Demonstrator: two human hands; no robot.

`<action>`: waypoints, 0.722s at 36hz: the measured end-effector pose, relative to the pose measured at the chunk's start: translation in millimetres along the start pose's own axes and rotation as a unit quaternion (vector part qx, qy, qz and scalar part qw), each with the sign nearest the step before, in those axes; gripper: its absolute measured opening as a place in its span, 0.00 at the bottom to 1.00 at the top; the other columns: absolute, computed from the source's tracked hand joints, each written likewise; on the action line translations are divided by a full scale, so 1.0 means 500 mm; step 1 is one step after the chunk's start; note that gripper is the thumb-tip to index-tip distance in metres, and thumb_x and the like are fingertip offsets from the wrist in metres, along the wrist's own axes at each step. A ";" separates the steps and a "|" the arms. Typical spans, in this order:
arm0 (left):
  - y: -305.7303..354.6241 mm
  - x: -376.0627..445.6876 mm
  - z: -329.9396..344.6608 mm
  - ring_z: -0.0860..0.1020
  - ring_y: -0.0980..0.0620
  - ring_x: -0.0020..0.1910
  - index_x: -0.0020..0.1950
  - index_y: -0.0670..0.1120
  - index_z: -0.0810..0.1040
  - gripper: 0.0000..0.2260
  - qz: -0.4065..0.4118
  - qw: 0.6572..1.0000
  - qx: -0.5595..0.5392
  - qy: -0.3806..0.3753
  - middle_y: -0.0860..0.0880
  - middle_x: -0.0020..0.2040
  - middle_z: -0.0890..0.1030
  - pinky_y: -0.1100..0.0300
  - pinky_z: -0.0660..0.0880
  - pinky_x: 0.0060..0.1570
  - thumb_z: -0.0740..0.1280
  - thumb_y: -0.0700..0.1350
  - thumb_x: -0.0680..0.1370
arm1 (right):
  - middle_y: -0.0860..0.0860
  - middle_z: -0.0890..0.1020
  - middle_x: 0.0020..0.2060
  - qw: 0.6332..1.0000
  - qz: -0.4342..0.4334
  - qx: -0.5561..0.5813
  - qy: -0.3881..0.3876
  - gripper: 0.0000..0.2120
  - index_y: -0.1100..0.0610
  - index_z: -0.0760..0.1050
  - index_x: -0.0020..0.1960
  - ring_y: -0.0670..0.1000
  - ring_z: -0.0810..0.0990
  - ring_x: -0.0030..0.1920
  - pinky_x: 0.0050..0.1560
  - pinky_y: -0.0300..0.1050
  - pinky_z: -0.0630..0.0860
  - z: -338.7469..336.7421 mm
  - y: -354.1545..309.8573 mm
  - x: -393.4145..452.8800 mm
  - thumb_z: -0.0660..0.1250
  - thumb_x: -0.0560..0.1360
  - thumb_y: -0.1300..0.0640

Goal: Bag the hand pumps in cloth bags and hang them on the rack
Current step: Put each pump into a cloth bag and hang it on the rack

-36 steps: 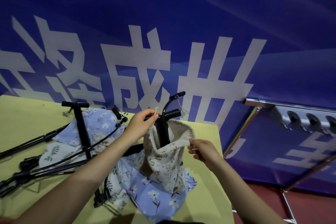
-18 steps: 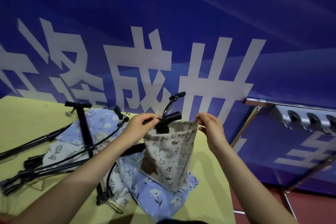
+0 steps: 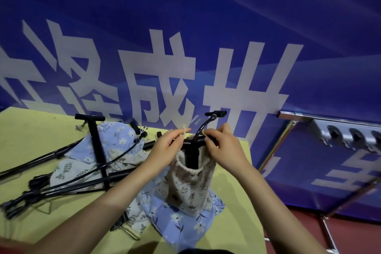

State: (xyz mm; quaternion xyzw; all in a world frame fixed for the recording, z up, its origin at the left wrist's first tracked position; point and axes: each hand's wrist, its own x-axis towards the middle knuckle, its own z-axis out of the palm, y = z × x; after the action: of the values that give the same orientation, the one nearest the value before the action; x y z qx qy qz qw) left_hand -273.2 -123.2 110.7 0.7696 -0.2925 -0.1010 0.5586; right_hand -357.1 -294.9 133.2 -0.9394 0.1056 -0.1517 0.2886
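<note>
Both forearms are bare to the frame's edge, the hands (image 3: 206,146) ungloved, with short plain nails.

Just below the fingers (image 3: 177,140), the cloth bag (image 3: 189,187) is beige with small animal prints. Under it lie pale blue cloths (image 3: 185,222) with white flowers. The pump (image 3: 191,150) between the fingertips is black, the table (image 3: 26,130) yellow-green, the banner (image 3: 185,27) blue with white lettering.

left hand (image 3: 165,146) pinching drawstring | right hand (image 3: 223,146) pinching the other | beige bag (image 3: 188,189) around upright pump (image 3: 192,150) | on yellow table (image 3: 31,130)
</note>
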 end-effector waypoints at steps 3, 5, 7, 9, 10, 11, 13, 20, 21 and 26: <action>0.011 -0.009 0.010 0.70 0.69 0.61 0.63 0.54 0.75 0.13 -0.012 0.999 -0.039 0.014 0.57 0.63 0.76 0.80 0.65 0.55 0.57 0.42 0.83 | 0.49 0.67 0.49 0.999 -0.023 -0.045 -0.011 0.14 0.49 0.76 0.64 0.53 0.75 0.43 0.45 0.47 0.74 -0.004 -0.001 -0.002 0.60 0.80 0.51; 0.015 -0.018 0.016 0.70 0.69 0.62 0.63 0.54 0.75 0.14 -0.023 0.998 -0.052 0.020 0.58 0.63 0.76 0.80 0.65 0.56 0.56 0.42 0.83 | 0.50 0.68 0.49 0.997 -0.044 -0.061 0.014 0.13 0.49 0.78 0.62 0.53 0.74 0.47 0.46 0.49 0.74 -0.003 0.004 -0.006 0.61 0.80 0.53; 0.022 -0.029 0.023 0.71 0.65 0.62 0.65 0.51 0.75 0.14 -0.037 0.996 -0.075 0.020 0.58 0.63 0.76 0.77 0.66 0.58 0.55 0.43 0.83 | 0.52 0.73 0.48 0.988 -0.088 -0.094 0.084 0.10 0.52 0.82 0.55 0.56 0.71 0.50 0.46 0.49 0.70 0.006 0.012 -0.009 0.65 0.76 0.56; 0.033 -0.040 0.032 0.74 0.63 0.57 0.65 0.50 0.76 0.15 -0.046 0.994 -0.091 0.027 0.57 0.55 0.78 0.74 0.67 0.56 0.54 0.43 0.84 | 0.53 0.76 0.46 0.981 -0.105 -0.086 0.139 0.09 0.54 0.83 0.49 0.54 0.69 0.50 0.46 0.48 0.68 0.017 0.008 -0.015 0.65 0.73 0.58; 0.039 -0.044 0.035 0.75 0.65 0.53 0.63 0.50 0.76 0.14 -0.047 0.993 -0.100 0.033 0.56 0.50 0.78 0.75 0.68 0.54 0.53 0.42 0.84 | 0.52 0.77 0.45 0.982 -0.103 -0.061 0.146 0.08 0.56 0.82 0.47 0.53 0.70 0.49 0.46 0.47 0.69 0.023 0.003 -0.018 0.65 0.73 0.59; 0.043 -0.047 0.037 0.76 0.66 0.48 0.62 0.50 0.76 0.14 -0.047 0.992 -0.107 0.040 0.54 0.45 0.77 0.75 0.68 0.51 0.53 0.42 0.84 | 0.51 0.77 0.43 0.985 -0.095 -0.029 0.138 0.07 0.57 0.81 0.46 0.53 0.71 0.47 0.46 0.47 0.69 0.029 -0.002 -0.021 0.64 0.73 0.61; 0.046 -0.052 0.037 0.75 0.64 0.40 0.60 0.50 0.77 0.15 -0.049 0.990 -0.119 0.049 0.52 0.40 0.76 0.72 0.69 0.47 0.53 0.41 0.84 | 0.51 0.77 0.41 0.991 -0.061 0.034 0.116 0.05 0.58 0.78 0.44 0.51 0.73 0.45 0.45 0.44 0.68 0.037 -0.015 -0.030 0.64 0.74 0.62; 0.047 -0.073 0.033 0.74 0.60 0.39 0.63 0.49 0.77 0.14 -0.050 0.985 -0.150 0.074 0.51 0.40 0.76 0.70 0.70 0.42 0.56 0.41 0.83 | 0.58 0.82 0.41 0.931 0.092 0.351 0.047 0.09 0.63 0.77 0.41 0.56 0.80 0.44 0.48 0.49 0.76 0.058 -0.050 -0.041 0.61 0.77 0.65; 0.049 -0.077 0.033 0.76 0.60 0.41 0.64 0.49 0.77 0.14 -0.047 0.984 -0.151 0.076 0.51 0.43 0.77 0.69 0.72 0.45 0.57 0.40 0.83 | 0.56 0.82 0.40 0.933 0.094 0.343 0.058 0.09 0.63 0.77 0.42 0.55 0.80 0.43 0.46 0.47 0.75 0.066 -0.051 -0.044 0.61 0.78 0.65; 0.047 -0.079 0.010 0.78 0.58 0.56 0.63 0.51 0.77 0.13 -0.047 0.979 -0.171 0.101 0.51 0.57 0.80 0.68 0.73 0.56 0.59 0.40 0.82 | 0.46 0.80 0.38 0.950 0.080 0.274 0.124 0.08 0.52 0.74 0.41 0.48 0.79 0.44 0.47 0.44 0.75 0.102 -0.060 -0.039 0.64 0.78 0.58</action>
State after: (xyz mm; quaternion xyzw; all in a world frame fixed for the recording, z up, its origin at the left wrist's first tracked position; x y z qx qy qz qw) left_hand -315.5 -110.0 123.9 0.6814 -0.1764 -0.0973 0.7036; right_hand -354.0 -239.1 105.9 -0.7861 0.1702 -0.2666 0.5311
